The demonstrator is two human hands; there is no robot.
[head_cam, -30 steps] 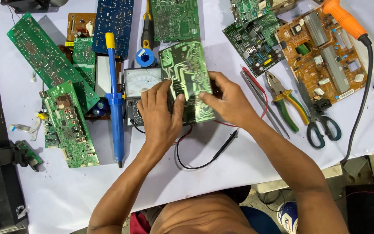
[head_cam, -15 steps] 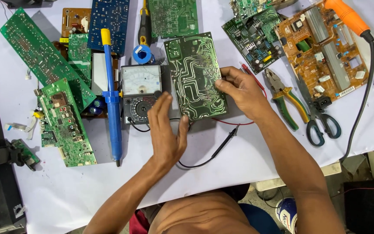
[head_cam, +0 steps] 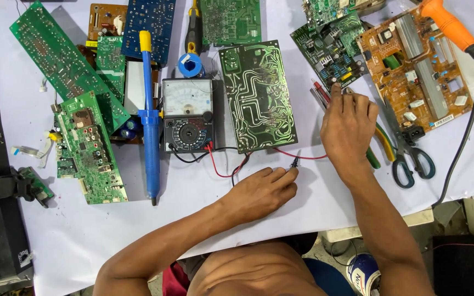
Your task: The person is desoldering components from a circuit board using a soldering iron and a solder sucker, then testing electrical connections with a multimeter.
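Observation:
A green circuit board lies with its track side up on the white table cover, just right of an analog multimeter. Red and black leads run from the meter along the board's near edge. My left hand rests on the table below the board and pinches the black probe at its fingertips. My right hand lies flat with fingers extended to the right of the board. Its fingertips touch the red probe, and it covers part of the green-handled pliers.
A blue desoldering pump lies left of the meter, with a blue solder reel behind it. Several green boards fill the left and back. An orange-brown board, scissors and an orange-handled soldering iron lie right.
Both hands let go of the green board, which now lies flat beside the meter. My left hand moved to the black probe, and my right hand moved right to the red probe.

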